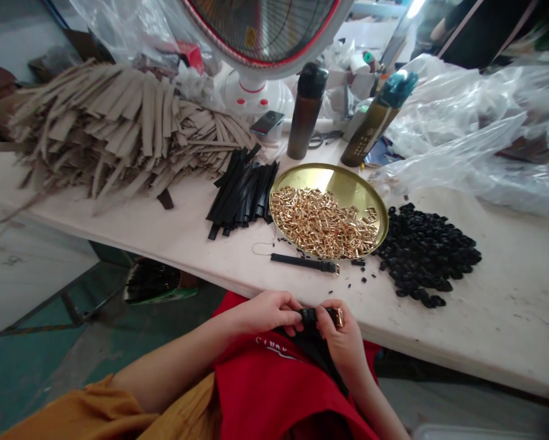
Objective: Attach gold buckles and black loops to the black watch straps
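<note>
Between my two hands, just off the table's front edge, is a short black strap [309,315] with a gold buckle at its right end. My left hand [276,311] pinches the strap's left part between thumb and fingers. My right hand [341,336] grips it close to the gold buckle [339,316], thumb on top. On the table ahead lies another black strap [301,263] with a gold buckle on its right end. Behind that strap, a round gold tray [347,177] holds a heap of small gold buckles [322,223].
Left of the tray lie black strips [244,192] and a large pile of beige strips [132,122]. Small black loops [430,250] are heaped at right. Two spray cans [306,113], a fan [260,36] and clear plastic bags [480,134] stand or lie farther back.
</note>
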Demonstrator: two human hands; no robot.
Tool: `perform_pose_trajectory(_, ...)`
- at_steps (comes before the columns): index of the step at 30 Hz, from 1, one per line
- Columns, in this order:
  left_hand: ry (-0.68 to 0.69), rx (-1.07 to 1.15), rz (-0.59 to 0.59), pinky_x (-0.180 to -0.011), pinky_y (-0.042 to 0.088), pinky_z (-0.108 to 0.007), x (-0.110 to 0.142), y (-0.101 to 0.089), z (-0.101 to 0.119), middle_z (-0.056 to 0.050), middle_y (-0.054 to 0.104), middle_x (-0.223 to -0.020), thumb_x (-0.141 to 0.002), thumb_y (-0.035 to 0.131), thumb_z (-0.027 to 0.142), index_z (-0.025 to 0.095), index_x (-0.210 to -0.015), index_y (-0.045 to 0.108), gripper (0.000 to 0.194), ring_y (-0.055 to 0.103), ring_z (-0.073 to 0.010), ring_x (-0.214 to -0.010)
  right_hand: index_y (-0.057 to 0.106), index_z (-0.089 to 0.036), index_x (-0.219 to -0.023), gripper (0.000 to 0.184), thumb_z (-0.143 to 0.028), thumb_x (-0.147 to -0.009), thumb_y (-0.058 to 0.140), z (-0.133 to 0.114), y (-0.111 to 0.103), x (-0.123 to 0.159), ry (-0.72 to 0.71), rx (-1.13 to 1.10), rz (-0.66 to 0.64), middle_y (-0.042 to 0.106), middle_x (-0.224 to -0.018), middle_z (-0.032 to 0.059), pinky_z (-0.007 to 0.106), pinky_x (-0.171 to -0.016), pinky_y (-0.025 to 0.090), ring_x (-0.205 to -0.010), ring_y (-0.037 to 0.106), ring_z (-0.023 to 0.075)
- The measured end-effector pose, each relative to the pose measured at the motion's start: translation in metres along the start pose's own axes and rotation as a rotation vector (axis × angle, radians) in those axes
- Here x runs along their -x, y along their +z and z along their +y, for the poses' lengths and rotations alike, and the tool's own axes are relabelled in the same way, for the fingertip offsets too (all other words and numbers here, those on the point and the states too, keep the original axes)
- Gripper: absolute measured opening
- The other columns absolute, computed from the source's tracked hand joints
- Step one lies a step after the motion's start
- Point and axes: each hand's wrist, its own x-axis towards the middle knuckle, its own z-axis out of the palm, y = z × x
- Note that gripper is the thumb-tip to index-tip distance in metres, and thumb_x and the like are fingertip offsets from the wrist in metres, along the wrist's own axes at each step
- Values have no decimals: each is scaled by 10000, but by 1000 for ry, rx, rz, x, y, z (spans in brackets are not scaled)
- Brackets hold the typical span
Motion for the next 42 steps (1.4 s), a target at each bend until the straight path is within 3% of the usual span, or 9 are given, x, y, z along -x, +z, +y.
perform_pose_trajectory(5,-59,196,59,-576,412,-208,-10,2,-8,-3,631,-651,-663,621,250,116,-818,544,219,576,-86,-556,514,-210,-736,134,-322,-716,584,5,4,-1,-116,138,85,511,-589,-35,245,-528,383,-527,474,124)
perform_pose_trajectory(10,-93,258,77,-580,429,-213,-15,9,-9,2,631,-629,-635,643,259,115,-800,547,239,580,-87,-545,503,-198,-728,146,-341,-752,527,7,-5,-2,-122,219,-77,496,-567,-34,237,-499,373,-509,456,121)
perform_pose_trajectory(20,-135,16,36,-530,415,-215,-10,17,-15,-12,623,-622,-655,589,255,101,-827,583,232,574,-116,-561,501,-202,-711,124,-311,-771,494,10,-21,4,-113,308,-385,485,-562,-33,223,-480,353,-513,424,113)
perform_pose_trajectory(22,-139,63,2,-571,425,-222,-9,17,-16,-16,631,-666,-656,584,239,103,-881,582,262,581,-113,-592,497,-201,-706,139,-324,-772,495,9,-21,5,-99,261,-374,481,-572,-30,222,-481,355,-520,426,113)
perform_pose_trajectory(26,-143,189,-95,-657,435,-237,-6,12,-16,-10,639,-718,-658,596,248,121,-904,564,279,572,-87,-594,471,-200,-726,192,-383,-780,489,14,-17,11,-17,106,-221,427,-535,-48,216,-442,335,-477,394,105)
perform_pose_trajectory(29,-172,87,-163,-570,410,-214,-3,9,-16,-3,611,-603,-711,542,330,121,-714,554,209,507,-69,-494,459,-201,-746,198,-393,-782,491,17,-12,15,2,70,-203,397,-516,-58,214,-429,326,-466,382,104)
perform_pose_trajectory(31,-161,-2,-145,-511,374,-191,-1,10,-16,8,590,-574,-732,511,344,129,-660,534,229,468,-58,-463,465,-200,-736,190,-382,-782,492,17,-11,18,-39,105,-199,406,-528,-52,215,-439,335,-480,389,106)
perform_pose_trajectory(37,-98,-240,-102,-442,313,-177,6,17,-15,19,561,-581,-757,440,331,135,-642,530,245,420,-57,-452,489,-198,-697,155,-325,-786,478,10,-19,25,-170,274,-314,463,-585,-27,224,-495,368,-522,415,112)
perform_pose_trajectory(42,-80,-289,-136,-442,306,-179,9,15,-15,21,522,-551,-772,408,338,138,-636,528,270,400,-64,-454,480,-201,-712,174,-354,-793,465,14,-17,27,-145,259,-292,465,-590,-24,231,-486,365,-517,416,116)
